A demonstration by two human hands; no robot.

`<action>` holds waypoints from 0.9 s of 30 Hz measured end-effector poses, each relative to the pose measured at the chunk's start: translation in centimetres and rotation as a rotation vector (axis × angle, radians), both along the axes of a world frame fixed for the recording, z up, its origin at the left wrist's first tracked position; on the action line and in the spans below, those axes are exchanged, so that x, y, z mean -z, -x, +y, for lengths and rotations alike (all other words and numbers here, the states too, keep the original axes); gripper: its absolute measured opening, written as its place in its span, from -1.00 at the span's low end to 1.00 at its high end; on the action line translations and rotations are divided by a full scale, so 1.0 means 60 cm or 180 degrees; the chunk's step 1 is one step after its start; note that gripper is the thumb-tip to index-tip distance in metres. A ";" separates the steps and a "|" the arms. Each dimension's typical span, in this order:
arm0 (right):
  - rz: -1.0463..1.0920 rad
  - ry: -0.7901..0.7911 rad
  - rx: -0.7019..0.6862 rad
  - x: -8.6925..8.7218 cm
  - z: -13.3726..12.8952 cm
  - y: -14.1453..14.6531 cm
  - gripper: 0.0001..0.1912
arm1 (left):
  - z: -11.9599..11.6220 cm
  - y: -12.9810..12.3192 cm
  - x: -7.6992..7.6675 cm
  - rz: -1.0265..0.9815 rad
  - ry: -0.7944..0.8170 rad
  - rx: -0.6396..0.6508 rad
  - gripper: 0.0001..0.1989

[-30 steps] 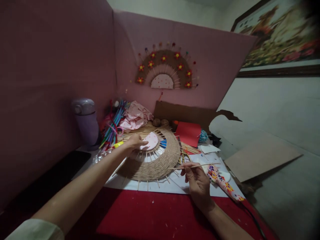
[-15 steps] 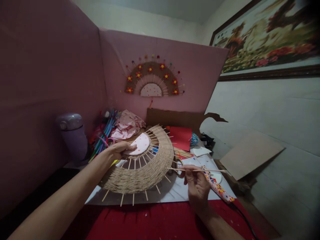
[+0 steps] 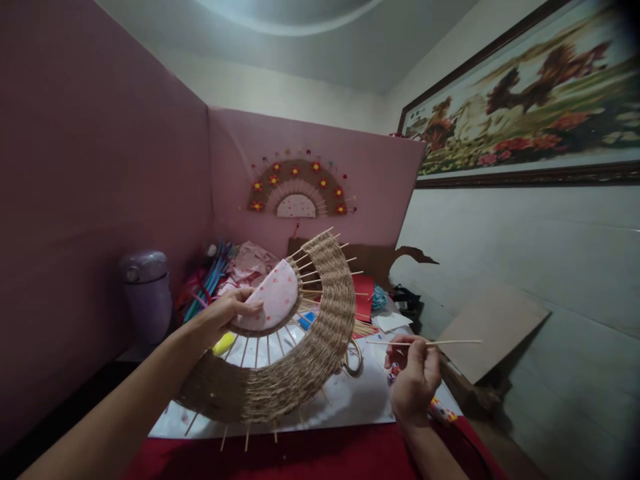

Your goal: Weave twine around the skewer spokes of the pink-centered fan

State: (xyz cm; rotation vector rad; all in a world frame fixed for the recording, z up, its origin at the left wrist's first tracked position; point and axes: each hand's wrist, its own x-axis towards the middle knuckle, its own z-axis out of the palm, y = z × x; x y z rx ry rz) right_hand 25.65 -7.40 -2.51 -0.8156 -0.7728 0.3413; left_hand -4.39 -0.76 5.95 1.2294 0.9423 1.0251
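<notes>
My left hand [image 3: 233,310] grips a half-round woven fan by its polka-dot fabric centre [image 3: 277,293], thumb on the front face. The fan's twine band [image 3: 335,320] curves around that centre, and thin wooden sticks run through it and poke out past the outer edge. The fan is tilted and raised above the table. To the right, my right hand [image 3: 415,373] is closed on a thin wooden stick [image 3: 455,343] held level, its left end apart from the fan. Under that hand lies a flower-patterned object [image 3: 443,410] with a black cord, partly hidden.
A finished flowered fan [image 3: 295,180] hangs on the pink board behind. At the left stands a purple bottle [image 3: 147,293] beside pipe cleaners [image 3: 210,283] and crumpled pink cloth [image 3: 253,267]. Scissors [image 3: 354,359], blue yarn [image 3: 379,298] and white paper [image 3: 393,321] lie on the table.
The woven fan has turned and come up nearer to me. My right hand has moved right with the stick, whose end is now away from the fan's edge. The view has tilted upward.
</notes>
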 end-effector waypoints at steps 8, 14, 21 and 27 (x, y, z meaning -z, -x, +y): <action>-0.0020 0.0119 0.0066 0.004 0.006 -0.003 -0.69 | -0.033 -0.010 -0.047 0.0254 -0.0410 -0.0383 -0.71; -0.0039 0.0264 0.0054 0.002 0.002 0.005 -0.65 | -0.049 -0.017 -0.064 0.0125 -0.0477 -0.0461 -0.67; -0.0093 0.0204 0.0015 0.004 0.002 0.006 -0.66 | -0.049 -0.031 -0.042 -0.0003 -0.0242 -0.0473 -0.69; -0.0011 0.0196 0.0059 -0.001 -0.004 0.003 -0.67 | -0.060 -0.042 -0.009 -0.0211 -0.0048 -0.0668 -0.76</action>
